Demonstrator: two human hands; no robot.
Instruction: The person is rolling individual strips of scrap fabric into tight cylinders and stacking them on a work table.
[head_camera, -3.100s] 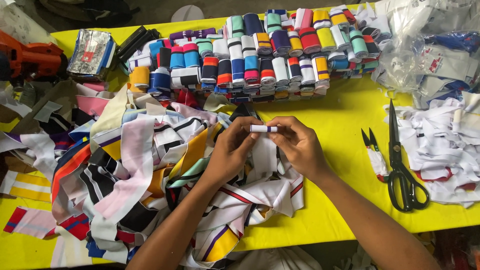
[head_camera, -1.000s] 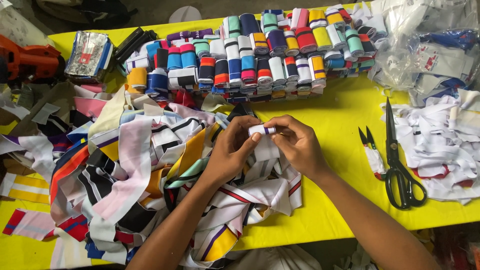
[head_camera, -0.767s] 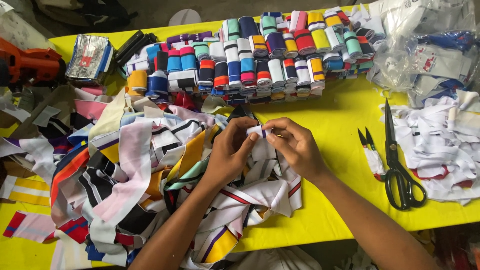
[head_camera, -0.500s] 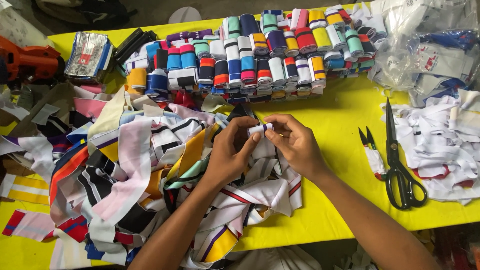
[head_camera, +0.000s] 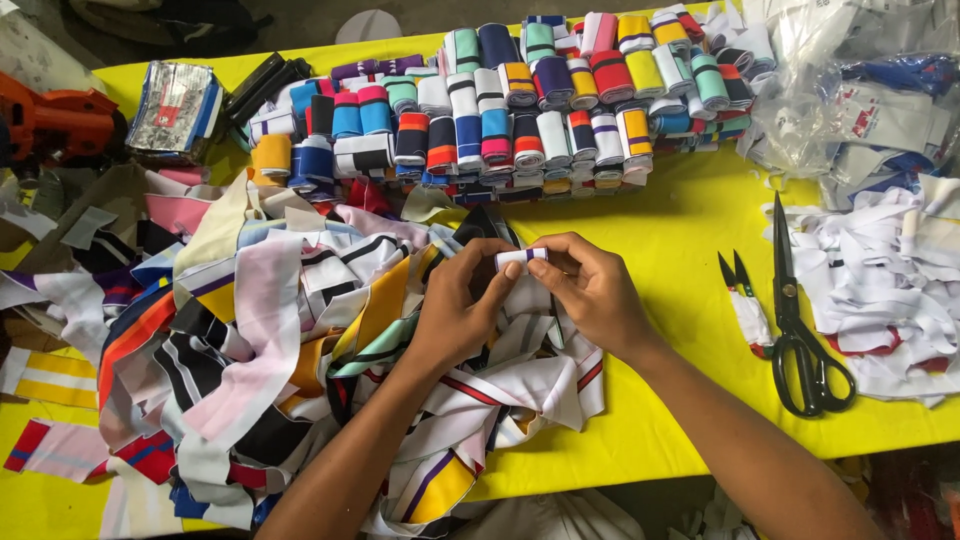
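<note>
- White fabric strip rolled into one small tight roll (head_camera: 521, 257), with a dark band at its right end, lies crosswise between the two hands, above the loose pile.
- One left hand (head_camera: 462, 312) pinches the roll's left end with thumb and fingertips; one right hand (head_camera: 594, 290) pinches the right end. Both hands are closed on it, close together.
- One heap of loose striped fabric strips (head_camera: 260, 340) spreads from 6 to 9 o'clock of the hands and lies under them.
- Many finished multicoloured fabric rolls (head_camera: 520, 110), too many to count, stand in rows at 12 o'clock.
- One pair of large black scissors (head_camera: 800, 310) lies at 3 o'clock, with one small thread snip (head_camera: 745, 300) just beside it, on the yellow table (head_camera: 680, 220).
- One pile of white cloth scraps (head_camera: 890, 290) lies beyond the scissors.
</note>
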